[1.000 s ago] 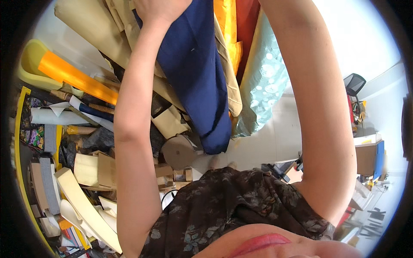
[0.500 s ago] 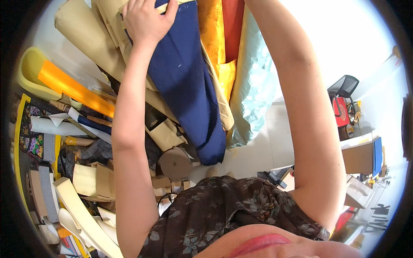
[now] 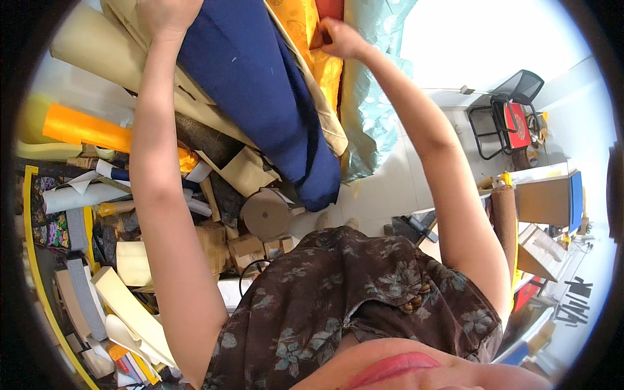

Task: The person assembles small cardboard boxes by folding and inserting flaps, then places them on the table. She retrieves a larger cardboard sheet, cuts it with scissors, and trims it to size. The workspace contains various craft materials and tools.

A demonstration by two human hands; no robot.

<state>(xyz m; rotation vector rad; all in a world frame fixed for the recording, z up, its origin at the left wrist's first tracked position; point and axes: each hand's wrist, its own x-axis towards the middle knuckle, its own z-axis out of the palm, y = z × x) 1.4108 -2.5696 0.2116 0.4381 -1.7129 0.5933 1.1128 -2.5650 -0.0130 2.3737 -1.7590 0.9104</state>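
My left hand (image 3: 170,14) is at the top edge, over the upper end of a navy blue fabric roll (image 3: 250,84) and the beige rolls beside it. Its fingers are cut off by the frame. My right hand (image 3: 341,39) is reached out with curled fingers. They close at the edge of a golden-orange patterned fabric roll (image 3: 296,23), where it meets a dark red one (image 3: 330,9). A pale blue shiny roll (image 3: 370,97) stands just right of that hand. Beige fabric rolls (image 3: 97,49) lean at the upper left.
An orange roll (image 3: 84,127) and a yellow tub (image 3: 39,146) stand at the left. Below them is a yellow-edged rack (image 3: 29,214) crowded with scraps. A round brown roll (image 3: 265,213) stands near my feet. At the right are a chair (image 3: 513,117) and a cardboard box (image 3: 543,198).
My right hand, out of view before, now shows at the golden-orange fabric. My left hand and the rolls appear farther up and left in the picture, as the view has shifted.
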